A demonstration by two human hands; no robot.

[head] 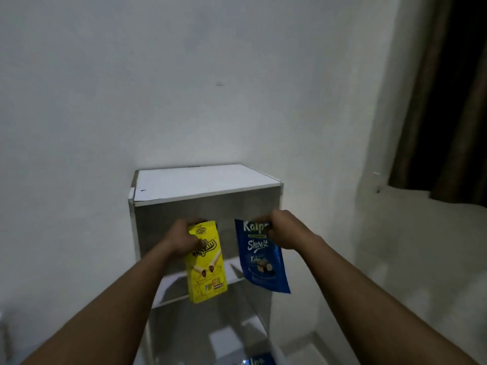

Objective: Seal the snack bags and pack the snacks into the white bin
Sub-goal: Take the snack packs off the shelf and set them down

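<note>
While gripped: glossy flat pouches

Two bags before shelf — side by side

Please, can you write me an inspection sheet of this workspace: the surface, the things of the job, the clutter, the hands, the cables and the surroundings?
Surface: white shelf unit against the wall, top bare; upper shelf board behind the bags.
Job's things: yellow snack bag and blue snack bag, both held up in front of the unit; white bin not seen.
Clutter: part of another blue pack at the bottom edge.
Hands: left hand grips the yellow bag near its top; right hand grips the blue bag's top corner.
Cables: nothing seen.
Surroundings: plain white wall; dark curtain at right.
</note>
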